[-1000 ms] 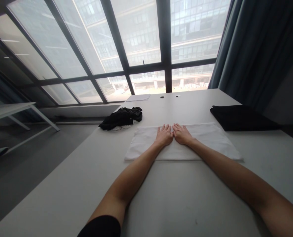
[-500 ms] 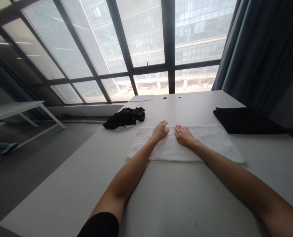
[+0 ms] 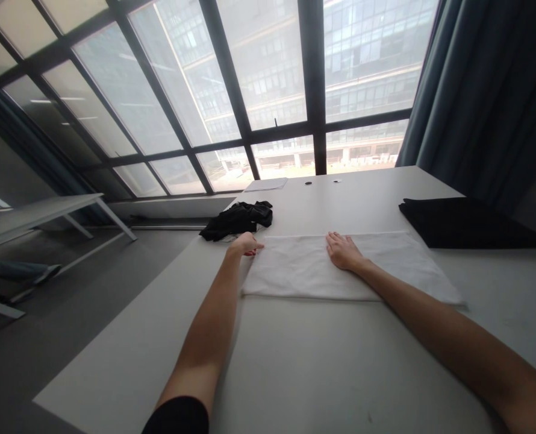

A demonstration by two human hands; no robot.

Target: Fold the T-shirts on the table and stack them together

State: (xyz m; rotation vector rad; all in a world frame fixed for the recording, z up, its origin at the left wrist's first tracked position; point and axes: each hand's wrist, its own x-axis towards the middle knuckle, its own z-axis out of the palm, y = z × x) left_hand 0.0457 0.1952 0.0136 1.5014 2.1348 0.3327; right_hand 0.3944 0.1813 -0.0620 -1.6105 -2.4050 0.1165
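Observation:
A white folded cloth (image 3: pixel 290 271) lies as a long flat rectangle across the white table (image 3: pixel 313 361), with faint wrinkles on its top. At its far left corner is my left hand (image 3: pixel 246 243), thumb on the upper side and fingers curled below, closed on the cloth's edge. The exact grip of the fingertips is partly hidden. My right hand (image 3: pixel 342 251) rests flat on the middle of the cloth near its far edge, fingers stretched out, holding nothing.
Crumpled black clothing (image 3: pixel 238 220) lies beyond my left hand. A folded black cloth (image 3: pixel 471 223) sits at the right. White paper (image 3: pixel 267 184) lies at the table's far end. Another table (image 3: pixel 46 211) and a person's leg (image 3: pixel 15 269) are at the left.
My left hand has moved left from the cloth's middle to its far left corner. My right hand stays flat on the cloth. The view has shifted slightly.

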